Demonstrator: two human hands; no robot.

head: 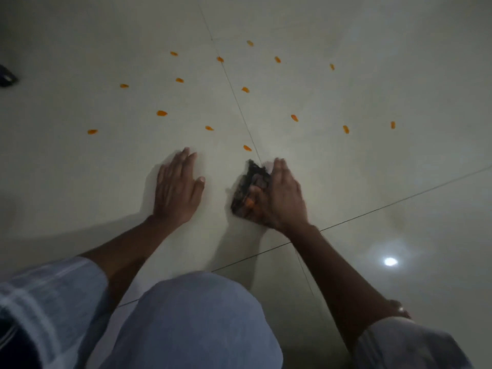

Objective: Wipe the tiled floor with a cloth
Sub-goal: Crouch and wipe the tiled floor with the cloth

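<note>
**Hands on the tiled floor, cloth under your right**

The pale tiled floor [346, 182] fills the frame, its thin grout lines crossing just right of centre. At the bottom of the frame your knee [194, 323], in light blue-grey fabric, sits between your two forearms, with a pale striped sleeve [48, 296] at lower left.

Your left hand [177, 187] lies flat on the floor left of centre, fingers straight and together, holding nothing. Your right hand [279, 194], just right of centre, presses down on a dark crumpled cloth [247, 186], fingers fairly straight over it; the cloth shows along the hand's left edge, with an orange bit by the thumb.

Small orange flecks [162, 113] lie scattered over the upper half of the frame, the nearest one just above the cloth. A bright light reflection [390, 261] shows at lower right, and a dark object [6, 77] is cut off at the left edge.
</note>
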